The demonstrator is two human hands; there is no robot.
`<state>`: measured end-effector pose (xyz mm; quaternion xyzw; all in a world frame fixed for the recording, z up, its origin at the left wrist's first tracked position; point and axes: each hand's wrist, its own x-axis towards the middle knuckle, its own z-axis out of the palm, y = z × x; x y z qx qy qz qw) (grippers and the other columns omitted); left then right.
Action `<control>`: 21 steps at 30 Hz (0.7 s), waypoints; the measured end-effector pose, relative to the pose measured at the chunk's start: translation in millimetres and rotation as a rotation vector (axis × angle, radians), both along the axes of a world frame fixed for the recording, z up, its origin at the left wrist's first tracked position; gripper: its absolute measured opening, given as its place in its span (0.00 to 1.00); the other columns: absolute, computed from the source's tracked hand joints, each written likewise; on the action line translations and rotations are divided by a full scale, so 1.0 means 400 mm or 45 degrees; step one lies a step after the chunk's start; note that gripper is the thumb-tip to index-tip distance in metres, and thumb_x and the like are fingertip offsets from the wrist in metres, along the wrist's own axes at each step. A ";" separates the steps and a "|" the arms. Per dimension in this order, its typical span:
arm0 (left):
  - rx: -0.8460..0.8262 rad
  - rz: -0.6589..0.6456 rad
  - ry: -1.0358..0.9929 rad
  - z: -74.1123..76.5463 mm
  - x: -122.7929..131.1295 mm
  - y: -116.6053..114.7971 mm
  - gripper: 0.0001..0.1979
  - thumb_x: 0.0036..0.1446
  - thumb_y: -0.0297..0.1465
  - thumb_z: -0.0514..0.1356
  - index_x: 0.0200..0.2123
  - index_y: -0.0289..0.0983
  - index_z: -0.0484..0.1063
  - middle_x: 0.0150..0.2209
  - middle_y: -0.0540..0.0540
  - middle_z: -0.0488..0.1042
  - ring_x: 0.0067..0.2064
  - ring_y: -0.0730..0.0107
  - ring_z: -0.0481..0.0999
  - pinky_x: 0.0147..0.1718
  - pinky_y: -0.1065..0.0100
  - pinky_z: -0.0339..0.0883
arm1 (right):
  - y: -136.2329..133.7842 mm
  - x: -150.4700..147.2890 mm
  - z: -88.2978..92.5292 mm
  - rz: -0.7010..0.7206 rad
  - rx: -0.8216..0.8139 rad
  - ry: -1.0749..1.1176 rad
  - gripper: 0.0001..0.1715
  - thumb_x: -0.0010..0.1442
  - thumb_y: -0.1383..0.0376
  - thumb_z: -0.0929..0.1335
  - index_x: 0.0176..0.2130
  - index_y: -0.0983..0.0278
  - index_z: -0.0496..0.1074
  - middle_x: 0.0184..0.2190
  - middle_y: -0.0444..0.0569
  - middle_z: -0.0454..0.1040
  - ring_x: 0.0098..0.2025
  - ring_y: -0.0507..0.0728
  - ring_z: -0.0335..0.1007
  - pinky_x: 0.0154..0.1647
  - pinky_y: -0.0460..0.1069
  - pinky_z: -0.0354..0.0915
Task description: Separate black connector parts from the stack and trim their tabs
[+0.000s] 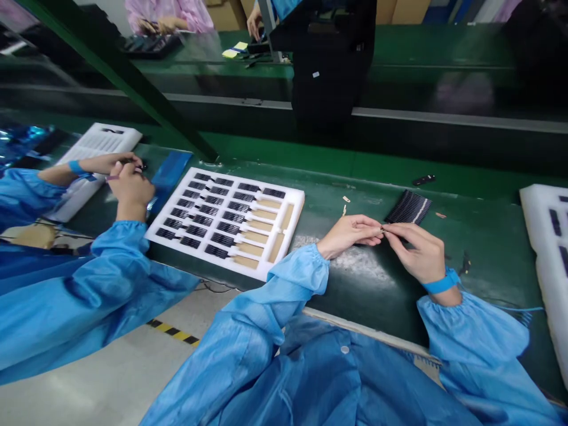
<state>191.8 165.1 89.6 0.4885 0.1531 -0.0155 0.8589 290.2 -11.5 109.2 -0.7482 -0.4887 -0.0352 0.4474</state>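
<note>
We see both hands meeting above the green bench point(483, 228), the left hand point(352, 235) and the right hand point(419, 251) each closed in a fingertip pinch on one small piece point(382, 230). The piece sits between the two sets of fingertips, which cover most of it, so we cannot make out its shape or say which hand bears more of it. The right wrist wears a blue band point(441, 284).

Just behind the right hand lies a bundle of black strips point(410, 204), its near edge partly hidden by the fingers. Two pale slips point(346, 199) lie beyond the left hand, and a black part point(423, 180) rests farther back; its markings are too small to read. Left of the hands, a white foam tray point(293, 195) holds rows of black parts, with several tan slots showing. Another foam tray point(536, 236) is cut off by the right edge. At far left, a co-worker's hands point(132, 186) hold something dark, largely covered by the fingers.
</note>
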 end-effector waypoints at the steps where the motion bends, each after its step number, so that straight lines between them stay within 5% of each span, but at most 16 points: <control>1: 0.047 0.035 -0.007 -0.003 0.000 0.002 0.24 0.48 0.40 0.76 0.41 0.29 0.77 0.35 0.42 0.82 0.34 0.73 0.82 0.39 0.70 0.75 | 0.003 -0.001 -0.003 -0.009 -0.006 0.074 0.09 0.69 0.61 0.70 0.42 0.59 0.81 0.41 0.50 0.83 0.42 0.60 0.81 0.49 0.57 0.76; 5: 0.390 0.104 -0.049 -0.018 -0.001 0.014 0.16 0.53 0.35 0.72 0.39 0.30 0.78 0.31 0.46 0.80 0.31 0.76 0.78 0.36 0.71 0.73 | 0.018 0.002 -0.027 -0.035 -0.062 0.553 0.18 0.67 0.54 0.71 0.51 0.62 0.76 0.39 0.51 0.82 0.36 0.59 0.82 0.41 0.54 0.79; 9: 0.653 0.108 -0.099 -0.023 -0.008 0.027 0.11 0.58 0.33 0.67 0.41 0.32 0.80 0.35 0.46 0.81 0.32 0.76 0.78 0.36 0.72 0.72 | 0.033 0.002 -0.044 -0.010 -0.227 0.721 0.22 0.64 0.47 0.71 0.42 0.63 0.75 0.28 0.49 0.78 0.28 0.57 0.78 0.27 0.49 0.75; 16: 0.611 0.176 -0.087 -0.015 -0.002 0.033 0.12 0.59 0.31 0.66 0.45 0.32 0.78 0.38 0.44 0.80 0.34 0.74 0.79 0.37 0.71 0.74 | 0.074 -0.037 -0.036 -0.020 -0.174 1.045 0.30 0.55 0.40 0.74 0.35 0.64 0.74 0.23 0.48 0.76 0.20 0.53 0.70 0.18 0.46 0.68; 21: 1.262 0.218 -0.115 0.012 -0.014 0.005 0.07 0.63 0.34 0.65 0.38 0.36 0.80 0.41 0.44 0.81 0.49 0.64 0.78 0.55 0.65 0.71 | 0.051 -0.067 -0.076 -0.222 -0.186 0.868 0.30 0.56 0.38 0.71 0.36 0.61 0.75 0.27 0.54 0.79 0.23 0.60 0.75 0.21 0.54 0.72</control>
